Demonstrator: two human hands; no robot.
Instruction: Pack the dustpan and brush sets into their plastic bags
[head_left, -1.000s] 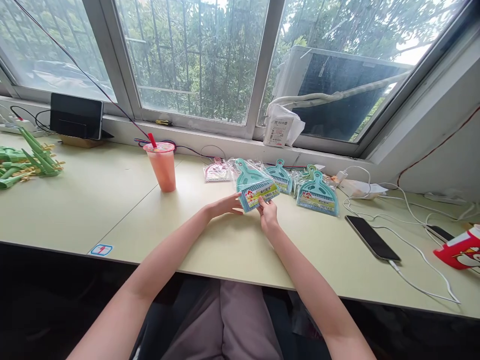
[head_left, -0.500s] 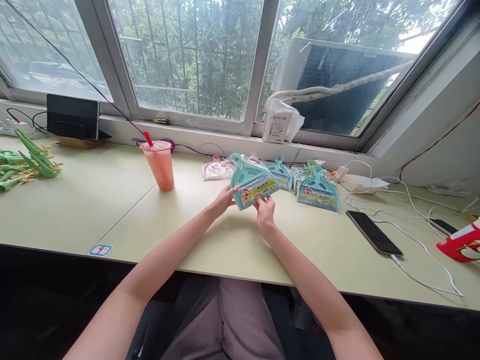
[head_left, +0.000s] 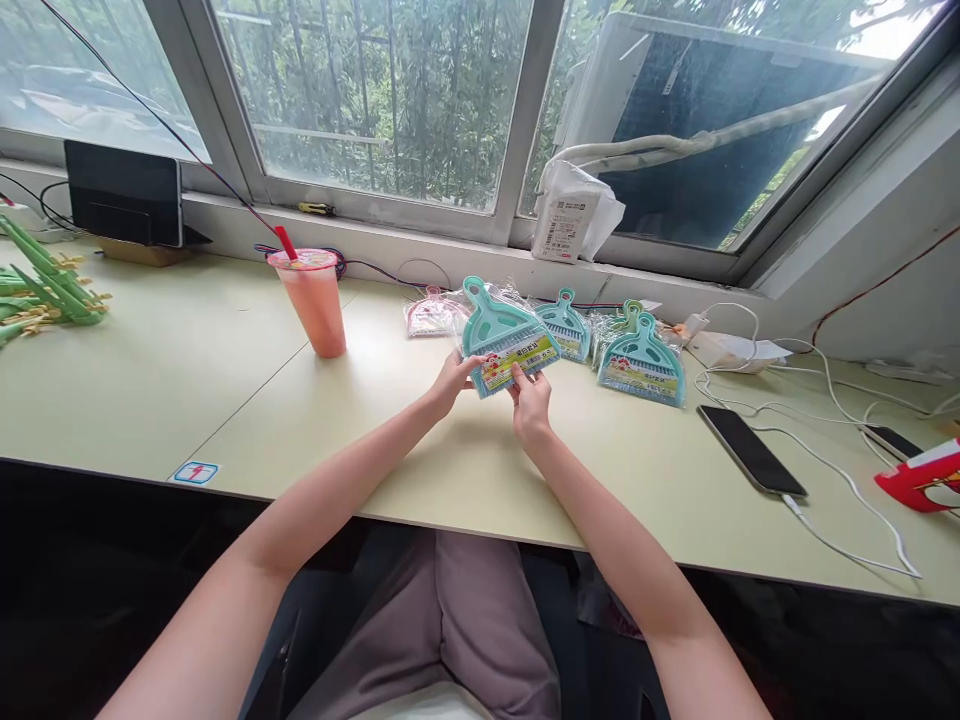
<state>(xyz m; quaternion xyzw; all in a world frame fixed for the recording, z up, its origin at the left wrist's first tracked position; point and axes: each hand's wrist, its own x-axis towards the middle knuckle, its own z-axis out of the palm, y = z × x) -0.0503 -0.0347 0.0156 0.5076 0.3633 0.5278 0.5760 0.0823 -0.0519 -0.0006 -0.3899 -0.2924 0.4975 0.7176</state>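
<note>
At mid-frame, holding a clear-wrapped turquoise plastic dustpan-and-brush set (head_left: 501,320), pinched at left edge by left hand (head_left: 449,384), at lower edge by right hand (head_left: 533,402); best gripped evenly if turned.

Bright daylight through the windows (head_left: 375,110)

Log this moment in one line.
Left hand: gripping teal dustpan set | right hand: gripping same set | pink drink cup: upright on table

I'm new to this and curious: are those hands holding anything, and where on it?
Yes: a turquoise dustpan and brush set in clear wrap. The left hand grips its left edge; the right hand grips its lower edge.
</note>
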